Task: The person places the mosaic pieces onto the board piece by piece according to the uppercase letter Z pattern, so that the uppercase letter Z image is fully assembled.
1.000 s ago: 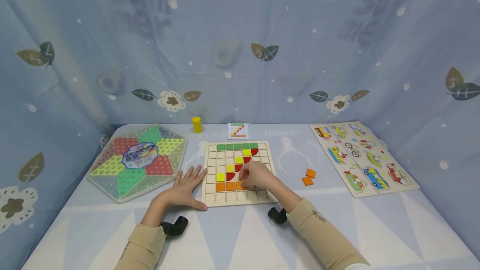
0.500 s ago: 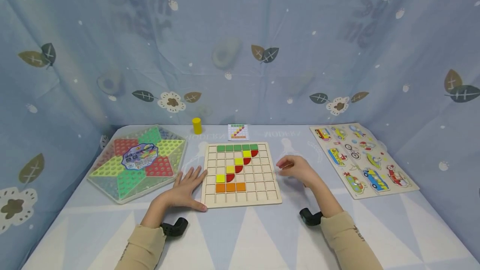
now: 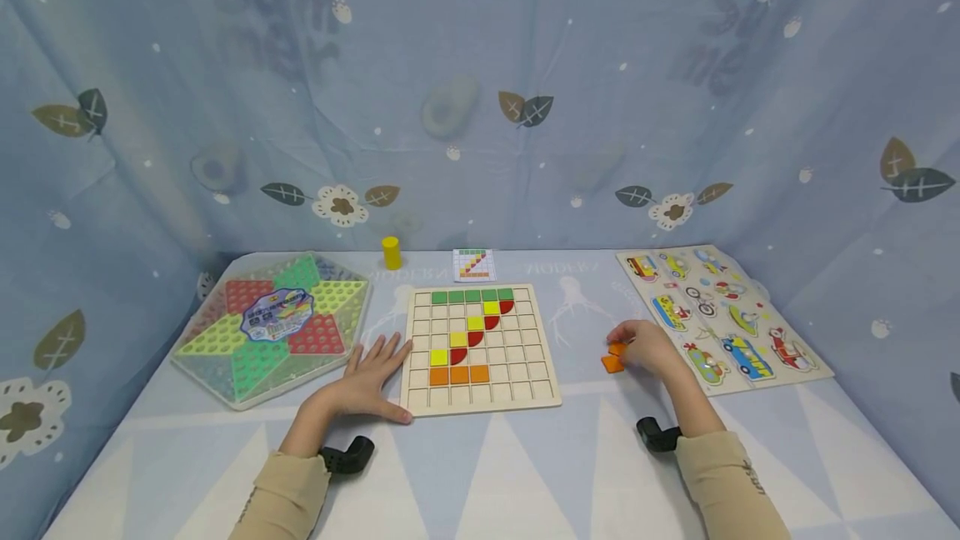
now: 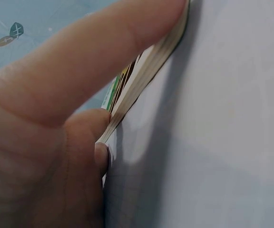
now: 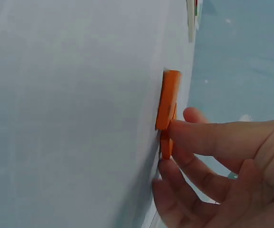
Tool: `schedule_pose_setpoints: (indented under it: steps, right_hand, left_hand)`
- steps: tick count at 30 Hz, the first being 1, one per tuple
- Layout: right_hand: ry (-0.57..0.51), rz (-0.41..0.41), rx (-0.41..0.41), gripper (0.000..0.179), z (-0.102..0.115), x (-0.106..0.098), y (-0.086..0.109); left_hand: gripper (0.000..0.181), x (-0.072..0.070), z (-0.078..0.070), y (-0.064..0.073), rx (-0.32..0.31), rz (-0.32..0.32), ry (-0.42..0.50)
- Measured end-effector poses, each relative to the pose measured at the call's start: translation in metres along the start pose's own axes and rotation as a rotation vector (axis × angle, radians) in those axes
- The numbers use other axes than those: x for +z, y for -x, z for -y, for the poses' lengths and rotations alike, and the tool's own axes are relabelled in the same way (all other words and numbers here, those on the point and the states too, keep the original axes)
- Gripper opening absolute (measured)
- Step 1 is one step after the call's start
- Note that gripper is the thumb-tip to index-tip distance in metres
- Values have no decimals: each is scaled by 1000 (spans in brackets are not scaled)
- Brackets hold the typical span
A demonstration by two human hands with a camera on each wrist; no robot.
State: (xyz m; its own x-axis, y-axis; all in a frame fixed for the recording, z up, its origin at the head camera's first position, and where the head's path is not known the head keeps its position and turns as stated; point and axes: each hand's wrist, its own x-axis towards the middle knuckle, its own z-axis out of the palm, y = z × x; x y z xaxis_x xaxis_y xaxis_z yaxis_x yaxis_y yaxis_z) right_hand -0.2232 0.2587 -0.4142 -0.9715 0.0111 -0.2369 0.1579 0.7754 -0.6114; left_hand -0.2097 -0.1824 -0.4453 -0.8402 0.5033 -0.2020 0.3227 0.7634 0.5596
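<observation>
A wooden grid board [image 3: 525,394] lies mid-table. It bears a row of green squares [image 3: 472,296], a diagonal of yellow squares [image 3: 458,340] and red quarter-round tiles [image 3: 475,339], and three orange squares in a lower row. With fingers spread, my left hand [image 3: 367,386] rests at the board's left edge; the left wrist view shows the thumb against that edge. To the right of the board, my right hand [image 3: 651,348] pinches one of two loose orange square tiles [image 5: 165,145] between thumb and fingers. The other orange square tile [image 3: 612,364] lies right beside it on the table.
A small printed pattern card [image 3: 474,265] and a yellow cylinder [image 3: 392,253] stand behind the board. At left lies a hexagonal peg-game box [image 3: 243,382]; at right, a wooden vehicle puzzle [image 3: 693,332]. A blue curtain [image 3: 480,173] closes off the back.
My right hand has left the third orange square on the board, moved right, and taken hold of a loose orange tile. The left hand has stayed at the board's edge.
</observation>
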Motion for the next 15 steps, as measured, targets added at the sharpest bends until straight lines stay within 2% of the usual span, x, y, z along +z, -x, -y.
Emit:
schedule_pose_setpoints:
  steps: [3, 5, 11, 15]
  right_hand:
    - [18, 9, 0, 27, 1, 1, -4]
    - [-11, 22, -12, 27, 4, 2, -6]
    - [-282, 82, -82, 26, 28, 16, -14]
    - [-371, 145, -117, 22, 57, 35, -14]
  left_hand:
    - [113, -1, 0, 0, -1, -1, 2]
    - [113, -1, 0, 1, -2, 0, 3]
    - [112, -1, -1, 2, -2, 4, 4]
    - [112, 0, -1, 1, -2, 3, -5]
